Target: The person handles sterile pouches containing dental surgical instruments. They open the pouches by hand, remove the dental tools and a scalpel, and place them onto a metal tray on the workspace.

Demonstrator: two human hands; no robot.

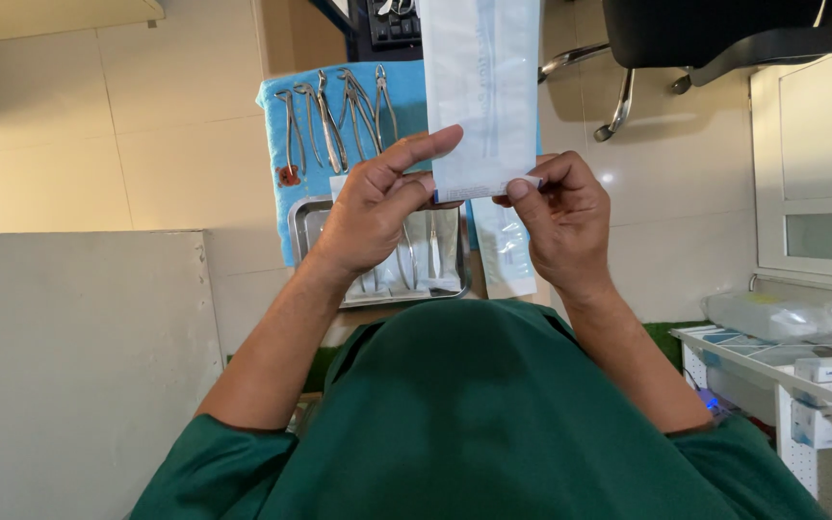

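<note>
Left hand [373, 207] pinching the lower left corner of a long white sterilisation pouch [481, 91], index finger stretched along its bottom edge, thumb tucked beneath — a closed grip on the pouch. Right hand [560, 217] pinching the lower right corner of the same pouch, thumb and forefinger pressed together on the edge, likewise closed on it. Pouch held upright between the two grips, rising from them toward the top of the view, pale blue tint down its middle, a thin blue line along the bottom seam.

Just behind and under the left grip, a shallow steel tray [305, 226] on the worktop, holding several sealed packets with slim instruments inside, partly hidden by the hand. Beyond that grip, a blue cloth [276, 159] spread flat, carrying a row of dental forceps [334, 116] laid side by side, handles pointing away — one with a reddish tip at the far left. Below the right grip, another clear sealed packet [507, 255] lying flat, touching the tray's edge.

Well off to the right of the right grip, a white shelf unit [782, 371] with boxes and a wrapped plastic bundle. Far beyond both grips, the base of a black swivel chair [705, 43] on the pale tiled floor. Green scrub sleeves and chest filling the near edge.
</note>
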